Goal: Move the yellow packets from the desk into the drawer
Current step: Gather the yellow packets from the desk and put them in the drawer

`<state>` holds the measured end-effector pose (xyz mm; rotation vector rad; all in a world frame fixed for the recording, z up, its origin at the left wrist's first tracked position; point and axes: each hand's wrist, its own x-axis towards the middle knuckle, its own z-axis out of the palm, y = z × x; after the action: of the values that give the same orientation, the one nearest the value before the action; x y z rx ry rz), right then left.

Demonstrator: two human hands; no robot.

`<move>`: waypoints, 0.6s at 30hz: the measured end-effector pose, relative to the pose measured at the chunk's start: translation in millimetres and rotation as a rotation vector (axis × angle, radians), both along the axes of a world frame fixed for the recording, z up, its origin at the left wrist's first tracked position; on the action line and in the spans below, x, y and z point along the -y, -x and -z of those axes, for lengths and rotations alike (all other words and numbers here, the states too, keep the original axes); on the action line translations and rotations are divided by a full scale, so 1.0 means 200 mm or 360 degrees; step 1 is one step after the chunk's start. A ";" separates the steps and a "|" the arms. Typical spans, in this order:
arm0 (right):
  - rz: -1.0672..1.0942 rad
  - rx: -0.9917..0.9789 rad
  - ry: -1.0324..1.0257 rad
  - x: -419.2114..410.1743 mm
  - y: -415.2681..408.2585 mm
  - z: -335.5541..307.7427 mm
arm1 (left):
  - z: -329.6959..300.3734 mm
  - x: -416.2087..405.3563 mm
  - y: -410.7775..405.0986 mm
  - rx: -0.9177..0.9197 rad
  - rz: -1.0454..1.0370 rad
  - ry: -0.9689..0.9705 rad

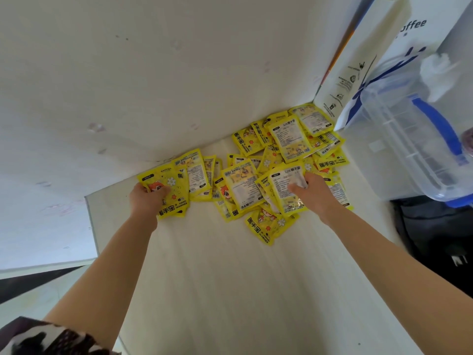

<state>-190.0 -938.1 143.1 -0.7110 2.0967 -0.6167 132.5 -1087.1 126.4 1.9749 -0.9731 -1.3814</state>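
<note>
Packets (245, 172) look light, slick, floppy; our left hand (146, 198) and right hand (311, 189) each clutch some beside the wall (153, 73).

The packets (256, 172) lie heaped on the desk (217, 290) against the wall (153, 73) behind it. A paper bag (358, 73) and a plastic jug (414, 139) stand right of them. The left hand (146, 198) rests at the heap's left end, the right hand (311, 192) on its right part.
</note>
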 end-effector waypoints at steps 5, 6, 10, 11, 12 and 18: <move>0.0130 0.0075 0.0024 -0.04 -0.01 0.02 | 0.03 -0.02 -0.01 -0.0062 -0.0079 -0.0075; 0.0174 0.0101 0.0037 -0.05 -0.01 0.03 | 0.04 -0.03 -0.01 -0.0081 -0.0092 -0.0084; 0.0369 0.0274 0.0088 -0.09 -0.02 0.04 | 0.04 -0.08 -0.01 -0.0137 -0.0158 -0.0077; 0.0397 0.0314 0.0094 -0.10 -0.03 0.04 | 0.04 -0.09 -0.01 -0.0161 -0.0176 -0.0070; 0.0424 0.0346 0.0092 -0.11 -0.03 0.05 | 0.03 -0.11 -0.02 -0.0194 -0.0200 -0.0070; 0.0497 0.0578 0.0193 -0.28 -0.07 0.04 | -0.01 -0.28 -0.07 -0.0445 -0.0297 -0.0103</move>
<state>-176.8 -881.4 134.5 -0.3050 1.8506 -0.9740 146.0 -1031.8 128.9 1.8031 -0.6084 -1.5452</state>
